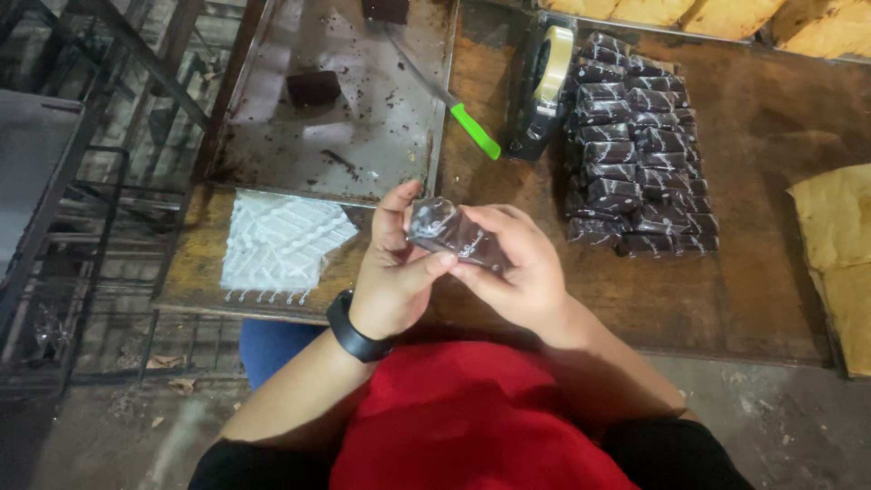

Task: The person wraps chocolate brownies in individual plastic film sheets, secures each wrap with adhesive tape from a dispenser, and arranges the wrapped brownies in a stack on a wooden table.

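Both my hands hold one dark brown bar in clear plastic wrap [451, 233] above the near edge of the wooden table [762, 272]. My left hand [395, 272], with a black band on its wrist, grips the bar's left end with thumb and fingers. My right hand [517, 268] cups the bar's right end from the side and below. To the right of my hands lies a stack of several wrapped dark bars [635, 150] in rows.
A metal tray [363, 136] with crumbs and a bare dark bar [314, 88] lies at the back left. A green-handled knife [458, 111] rests on its rim, beside a tape dispenser [544, 91]. A pile of clear wrappers [277, 245] lies at left; brown paper [839, 254] at right.
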